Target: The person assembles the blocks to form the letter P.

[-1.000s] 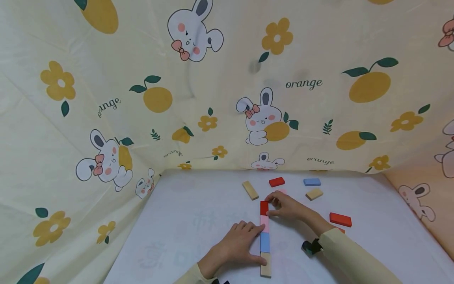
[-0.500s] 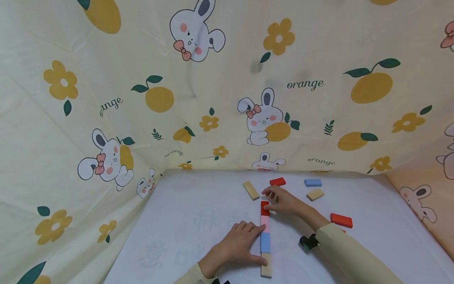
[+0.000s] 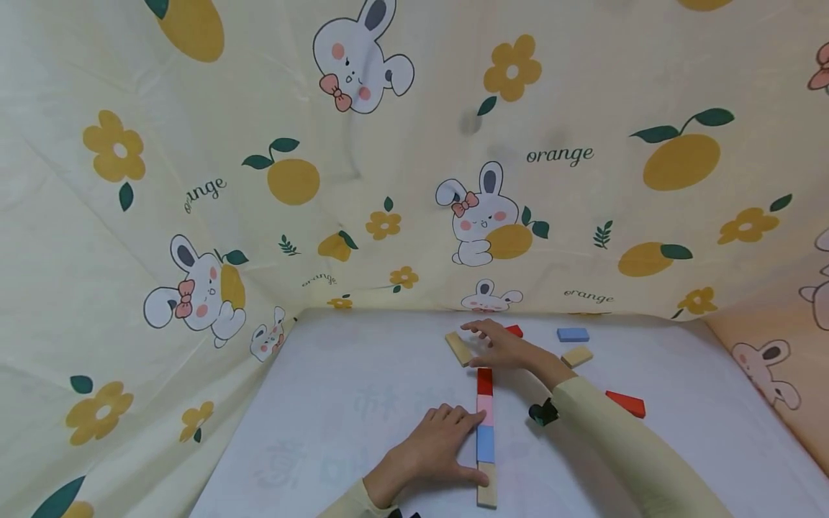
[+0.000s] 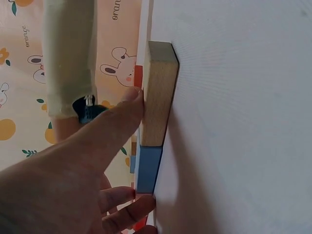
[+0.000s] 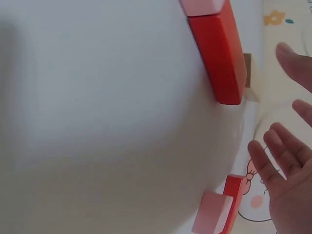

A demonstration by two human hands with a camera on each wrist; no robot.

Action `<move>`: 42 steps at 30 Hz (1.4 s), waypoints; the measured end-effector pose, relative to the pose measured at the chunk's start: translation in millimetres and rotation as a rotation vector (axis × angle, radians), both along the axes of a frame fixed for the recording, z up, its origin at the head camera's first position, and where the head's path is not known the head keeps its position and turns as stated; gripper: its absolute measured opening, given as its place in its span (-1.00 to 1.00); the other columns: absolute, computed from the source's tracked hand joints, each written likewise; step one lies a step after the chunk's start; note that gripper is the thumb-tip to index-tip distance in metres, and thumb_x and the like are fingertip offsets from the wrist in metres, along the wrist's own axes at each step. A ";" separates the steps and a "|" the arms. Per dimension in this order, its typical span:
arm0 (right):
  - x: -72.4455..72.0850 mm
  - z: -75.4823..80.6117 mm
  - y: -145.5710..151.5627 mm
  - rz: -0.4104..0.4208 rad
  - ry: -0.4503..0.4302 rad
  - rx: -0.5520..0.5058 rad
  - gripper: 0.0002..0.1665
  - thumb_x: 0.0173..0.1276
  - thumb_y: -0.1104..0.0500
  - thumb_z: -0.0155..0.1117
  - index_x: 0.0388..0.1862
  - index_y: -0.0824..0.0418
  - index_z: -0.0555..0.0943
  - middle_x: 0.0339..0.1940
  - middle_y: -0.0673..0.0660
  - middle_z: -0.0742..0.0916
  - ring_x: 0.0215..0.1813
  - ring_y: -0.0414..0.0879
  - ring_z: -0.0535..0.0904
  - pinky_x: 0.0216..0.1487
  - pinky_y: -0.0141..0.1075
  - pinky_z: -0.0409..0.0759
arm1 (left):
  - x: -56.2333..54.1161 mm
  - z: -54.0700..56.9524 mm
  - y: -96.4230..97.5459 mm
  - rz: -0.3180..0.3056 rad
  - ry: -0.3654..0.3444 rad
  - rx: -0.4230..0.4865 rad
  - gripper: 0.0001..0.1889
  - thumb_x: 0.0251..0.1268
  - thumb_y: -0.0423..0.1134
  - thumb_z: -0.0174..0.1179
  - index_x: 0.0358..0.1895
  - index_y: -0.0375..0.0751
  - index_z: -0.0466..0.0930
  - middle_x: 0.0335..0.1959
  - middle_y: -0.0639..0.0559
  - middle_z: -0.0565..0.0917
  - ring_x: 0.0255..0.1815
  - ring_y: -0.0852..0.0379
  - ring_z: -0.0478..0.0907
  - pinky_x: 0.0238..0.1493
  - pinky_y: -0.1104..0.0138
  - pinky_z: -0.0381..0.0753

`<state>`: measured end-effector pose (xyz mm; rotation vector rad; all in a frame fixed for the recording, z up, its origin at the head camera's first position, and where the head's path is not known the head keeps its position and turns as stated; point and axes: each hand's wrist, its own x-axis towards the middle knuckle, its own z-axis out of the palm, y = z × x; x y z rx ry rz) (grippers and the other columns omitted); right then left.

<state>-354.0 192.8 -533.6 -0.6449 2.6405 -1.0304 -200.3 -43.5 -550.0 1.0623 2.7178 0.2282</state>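
Note:
A straight row of blocks lies on the white table: a wooden block [image 3: 487,495] nearest, then a blue block [image 3: 485,444], a pink block [image 3: 484,409] and a red block [image 3: 484,381]. My left hand [image 3: 427,447] rests along its left side, thumb on the wooden block and fingertips at the pink one. Spread fingers show on my right hand [image 5: 287,165], which holds nothing. It hovers beyond the row's red end, thumb near a tilted loose wooden block [image 3: 457,349]. Partly hidden behind that hand is another red block [image 3: 514,331].
Toward the back right lie a loose blue block [image 3: 573,334] and a wooden block [image 3: 576,356]. A red block [image 3: 627,403] is partly covered by the right sleeve. The right wrist view also has a loose pink block [image 5: 212,213]. A printed cloth [image 3: 388,216] hangs behind the table.
My right hand has left the row's red block, moving away and to the left toward the loose wooden block, its fingers spreading. My left hand stays in place on the row.

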 end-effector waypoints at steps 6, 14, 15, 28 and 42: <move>-8.2 2.2 -6.0 0.020 -0.072 0.055 0.11 0.32 0.01 0.65 0.73 -0.03 0.24 0.50 0.28 0.50 0.45 0.23 0.44 0.36 0.20 0.57 | 1.8 2.5 -0.7 -0.003 0.006 0.003 0.10 0.13 0.64 0.28 0.70 0.23 0.23 0.38 0.22 0.52 0.30 0.17 0.41 0.37 0.13 0.43; -15.7 8.3 -13.6 -0.042 -0.246 0.132 0.17 0.31 -0.01 0.65 0.76 -0.27 0.18 0.53 0.20 0.47 0.49 0.20 0.39 0.32 0.31 0.55 | 0.9 2.7 -0.9 -0.006 0.000 0.007 0.10 0.13 0.63 0.28 0.70 0.24 0.22 0.40 0.22 0.51 0.31 0.16 0.40 0.39 0.11 0.43; -17.0 8.6 -14.5 -0.054 -0.262 0.134 0.16 0.31 -0.02 0.66 0.75 -0.29 0.19 0.53 0.19 0.47 0.48 0.20 0.39 0.29 0.33 0.55 | 0.8 2.9 -0.8 -0.006 0.000 0.009 0.10 0.14 0.63 0.29 0.70 0.23 0.22 0.40 0.21 0.51 0.31 0.16 0.40 0.39 0.11 0.43; -21.7 4.6 -19.0 -0.088 -0.258 0.200 0.02 0.31 -0.01 0.65 0.67 -0.33 0.36 0.52 0.17 0.47 0.46 0.18 0.38 0.23 0.32 0.60 | -1.1 -2.6 -0.5 0.002 -0.016 0.008 0.10 0.12 0.64 0.29 0.70 0.26 0.21 0.41 0.23 0.50 0.30 0.17 0.40 0.39 0.10 0.43; -26.3 2.3 -21.4 -0.085 -0.255 0.199 0.06 0.19 -0.11 0.72 0.63 -0.26 0.40 0.54 0.19 0.44 0.46 0.18 0.34 0.30 0.34 0.54 | -1.2 1.1 -0.9 0.000 -0.025 0.011 0.10 0.13 0.64 0.28 0.70 0.25 0.21 0.42 0.22 0.51 0.30 0.17 0.41 0.38 0.11 0.43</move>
